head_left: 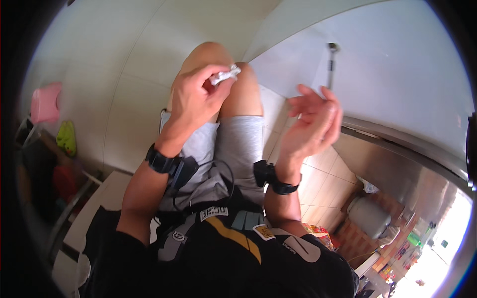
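Note:
I sit with my knees (218,64) up, in grey shorts (233,149), looking down at my lap. My left hand (196,94) is raised over my left knee, and its fingertips pinch a small crumpled white piece of paper or wrapper (224,75). To the right of my knees, my right hand (313,124) is held up with the palm turned inward and the fingers spread, holding nothing. Both wrists carry black bands with small black devices, and a thin black cable loops across my lap.
Pale floor tiles (119,74) lie ahead. A white wall panel (397,74) with a metal rod (330,64) stands at the right, above a steel surface (397,169). A pink item (45,102) and green item (67,138) sit at the left. A grey pot (370,216) is at the lower right.

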Available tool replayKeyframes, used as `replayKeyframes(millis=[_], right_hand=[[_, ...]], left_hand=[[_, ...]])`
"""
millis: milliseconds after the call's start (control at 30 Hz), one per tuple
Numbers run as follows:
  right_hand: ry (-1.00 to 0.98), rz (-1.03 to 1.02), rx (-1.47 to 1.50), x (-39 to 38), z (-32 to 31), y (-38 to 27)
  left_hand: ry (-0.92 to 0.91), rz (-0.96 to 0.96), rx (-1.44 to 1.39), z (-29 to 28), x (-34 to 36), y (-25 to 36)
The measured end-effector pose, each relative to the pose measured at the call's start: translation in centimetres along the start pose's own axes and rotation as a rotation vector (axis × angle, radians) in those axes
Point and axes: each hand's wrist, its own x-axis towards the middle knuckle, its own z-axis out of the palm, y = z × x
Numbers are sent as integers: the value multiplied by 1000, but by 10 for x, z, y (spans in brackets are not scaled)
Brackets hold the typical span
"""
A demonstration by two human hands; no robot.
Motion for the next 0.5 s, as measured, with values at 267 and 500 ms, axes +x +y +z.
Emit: replayKeyframes(millis=[267,500], right_hand=[[79,271,-77,22,-17,19],[182,155,-57,22,-26,16]], left_hand=[[-44,-63,-211,2,0,-16],[46,49,-206,-10,1,-26]])
